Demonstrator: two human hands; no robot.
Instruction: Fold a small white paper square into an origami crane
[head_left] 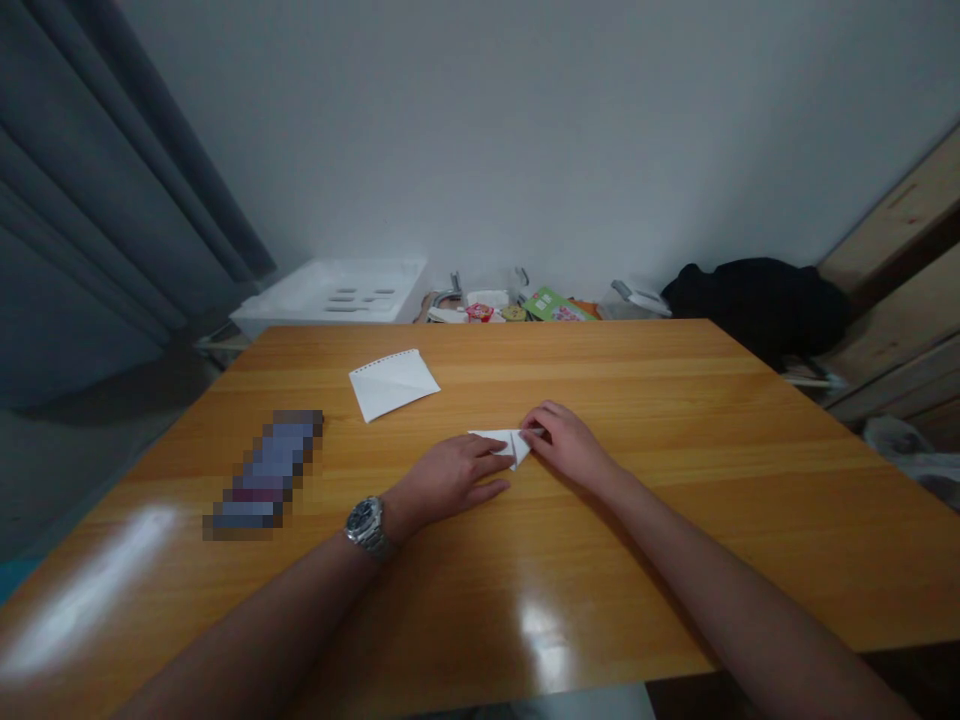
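Note:
A small folded white paper (504, 442) lies in the middle of the wooden table (675, 420). My left hand (450, 478), with a metal watch on its wrist, lies flat on the paper's near left part, fingers stretched out. My right hand (566, 445) pinches the paper's right tip with curled fingers. Part of the paper is hidden under both hands.
A second white sheet (392, 383) with a torn perforated edge lies farther back on the left. A blurred oblong object (266, 475) rests at the left. Behind the table are a white tray (337, 292), small clutter, a black bag (750, 300) and wooden furniture at right.

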